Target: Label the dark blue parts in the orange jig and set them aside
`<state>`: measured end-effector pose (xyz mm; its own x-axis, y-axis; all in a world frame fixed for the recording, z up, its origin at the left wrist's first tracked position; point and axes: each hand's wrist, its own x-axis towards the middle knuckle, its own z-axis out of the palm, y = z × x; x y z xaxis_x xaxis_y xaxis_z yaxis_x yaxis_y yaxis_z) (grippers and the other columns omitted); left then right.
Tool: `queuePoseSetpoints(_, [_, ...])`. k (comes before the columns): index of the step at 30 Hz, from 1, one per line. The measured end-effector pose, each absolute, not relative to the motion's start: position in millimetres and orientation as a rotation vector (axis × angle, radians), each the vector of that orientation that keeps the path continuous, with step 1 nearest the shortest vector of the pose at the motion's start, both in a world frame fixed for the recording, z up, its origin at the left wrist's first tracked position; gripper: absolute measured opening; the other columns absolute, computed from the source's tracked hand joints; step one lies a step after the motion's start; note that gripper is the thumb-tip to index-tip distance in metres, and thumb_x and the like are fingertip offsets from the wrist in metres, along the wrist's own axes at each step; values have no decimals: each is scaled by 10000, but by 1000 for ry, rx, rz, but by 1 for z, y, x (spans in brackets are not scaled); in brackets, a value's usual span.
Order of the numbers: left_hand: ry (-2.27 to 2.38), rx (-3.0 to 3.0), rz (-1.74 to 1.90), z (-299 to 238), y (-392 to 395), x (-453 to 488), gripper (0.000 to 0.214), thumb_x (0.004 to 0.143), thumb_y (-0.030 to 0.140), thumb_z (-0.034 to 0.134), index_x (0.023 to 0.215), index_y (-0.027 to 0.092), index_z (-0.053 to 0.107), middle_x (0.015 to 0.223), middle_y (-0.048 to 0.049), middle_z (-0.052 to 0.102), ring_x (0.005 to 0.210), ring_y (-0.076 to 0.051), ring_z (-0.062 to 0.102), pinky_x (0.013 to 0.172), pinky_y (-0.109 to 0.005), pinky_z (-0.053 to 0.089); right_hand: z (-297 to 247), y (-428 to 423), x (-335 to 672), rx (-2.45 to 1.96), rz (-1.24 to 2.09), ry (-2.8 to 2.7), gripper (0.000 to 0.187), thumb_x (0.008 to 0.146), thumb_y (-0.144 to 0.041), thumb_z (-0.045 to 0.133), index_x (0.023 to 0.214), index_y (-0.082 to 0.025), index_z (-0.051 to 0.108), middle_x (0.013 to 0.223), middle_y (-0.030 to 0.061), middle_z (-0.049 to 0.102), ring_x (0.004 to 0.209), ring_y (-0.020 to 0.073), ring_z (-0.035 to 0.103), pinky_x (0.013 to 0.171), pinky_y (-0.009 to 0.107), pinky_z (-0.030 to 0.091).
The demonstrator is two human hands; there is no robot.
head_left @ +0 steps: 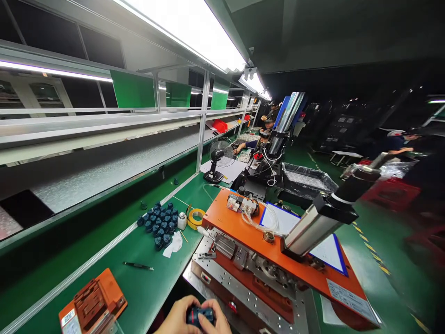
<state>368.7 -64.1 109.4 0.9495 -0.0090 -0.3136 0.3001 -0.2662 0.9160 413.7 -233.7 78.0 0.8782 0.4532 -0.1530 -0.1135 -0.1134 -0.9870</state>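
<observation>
A small dark blue cylindrical part (199,316) with a red mark is gripped between my two hands at the bottom of the head view. My left hand (180,316) curls round its left side. From the right, my right hand (216,318) closes on it with the fingertips. Just beyond my hands stands an orange press machine (239,232) with a metal base and a slanted silver cylinder (309,227). On the green bench (114,250) to the left sits a cluster of similar dark blue parts (160,220).
Near the blue parts are a white bottle (181,221), a yellow tape roll (196,216) and a crumpled white tissue (173,244). Tweezers (138,266) lie on the bench, and an orange fixture (93,301) stands at its near left. A fan (215,162) and co-workers are further back.
</observation>
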Motion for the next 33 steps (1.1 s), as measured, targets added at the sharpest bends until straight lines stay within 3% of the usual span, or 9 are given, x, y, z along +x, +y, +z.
queuePoseSetpoints(5, [213, 1859, -265, 109, -69, 363, 457, 518, 180, 813, 955, 163, 678, 878, 15, 656, 851, -190, 556, 736, -239, 390, 95, -238, 410, -1644, 531, -254, 451, 670, -609, 730, 865, -224, 596, 783, 2, 582, 781, 217, 557, 756, 334, 440])
queuePoseSetpoints(10, [125, 1873, -281, 115, -69, 359, 449, 615, 263, 782, 1038, 170, 667, 969, -31, 694, 917, -231, 606, 830, -280, 443, 114, -239, 399, -1688, 532, -158, 234, 726, -353, 700, 885, -214, 599, 793, -17, 560, 782, 185, 516, 736, 300, 400])
queuePoseSetpoints(14, [71, 1845, -280, 110, -69, 362, 499, 634, 371, 803, 1076, 181, 670, 1042, -69, 717, 982, -271, 643, 899, -322, 476, 119, -243, 397, -1700, 538, -83, 203, 703, -238, 690, 888, -214, 611, 771, -35, 549, 759, 163, 490, 709, 277, 375])
queuePoseSetpoints(22, [54, 1891, -317, 104, -74, 370, 533, 618, 456, 812, 1070, 192, 714, 1080, -91, 742, 1021, -311, 667, 938, -376, 517, 117, -253, 399, -1687, 538, -6, 231, 675, -195, 703, 894, -219, 632, 796, -36, 574, 778, 159, 505, 702, 266, 368])
queuePoseSetpoints(33, [35, 1858, -356, 97, -88, 380, 506, 648, 383, 813, 1092, 185, 673, 1100, -93, 722, 1033, -286, 655, 936, -341, 495, 110, -267, 405, -1663, 541, 12, 235, 679, -201, 700, 904, -219, 632, 801, -36, 564, 769, 156, 498, 683, 266, 357])
